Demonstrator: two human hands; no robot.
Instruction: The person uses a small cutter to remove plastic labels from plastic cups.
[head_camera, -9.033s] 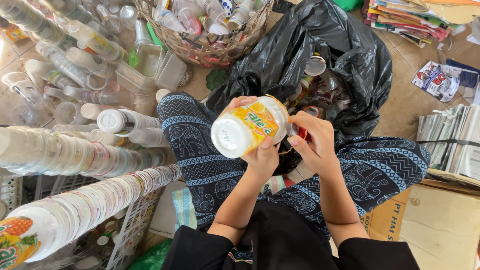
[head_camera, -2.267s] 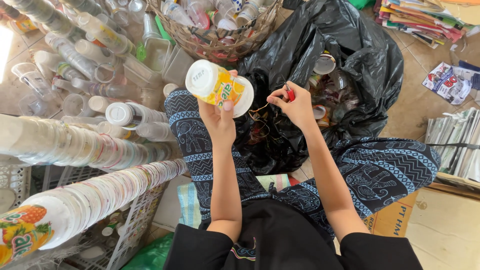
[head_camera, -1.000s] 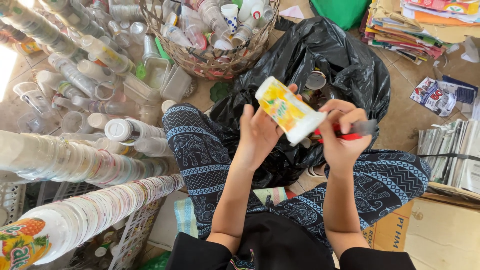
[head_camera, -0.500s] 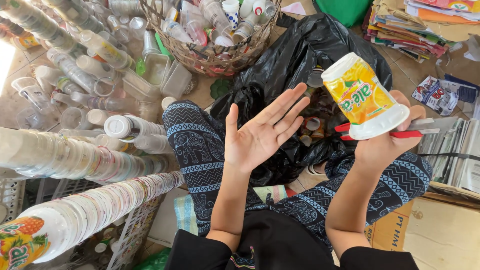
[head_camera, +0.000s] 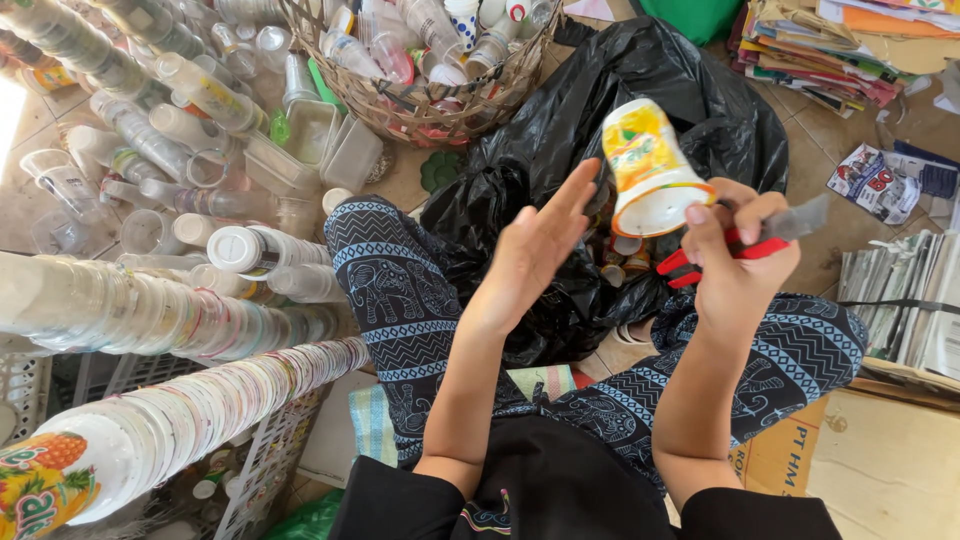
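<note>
Right hand: the right hand (head_camera: 735, 265) is raised over the lap and closed around two things at once, a yellow plastic cup (head_camera: 645, 165) and a red-handled cutter (head_camera: 745, 240).
Cup: it's held upside down and a bit tilted, white rim pointing down toward the hand, with the thumb pressed against that rim. Sits up in the air in front of the black bag.
Cutter: pinned between the fingers and palm, grey blade end sticking out to the right, red handle ends poking out on the left below the cup.
Left hand: the left hand (head_camera: 535, 250) is spread flat and open, fingers straight and pointing up toward the cup, nothing held. It's just beside the cup, not touching as far as can be seen.
Black bag: a black plastic bag (head_camera: 690, 95) is slumped open on the floor between the knees, a few small cups visible inside it.
Basket: a woven basket (head_camera: 400, 105) packed with clear bottles is seen past the left knee.
Stacks: long rows of nested cups (head_camera: 150, 310) are laid on their sides on the left.
Paper: piles of stacked paper (head_camera: 900, 300) are seen on the right edge.
</note>
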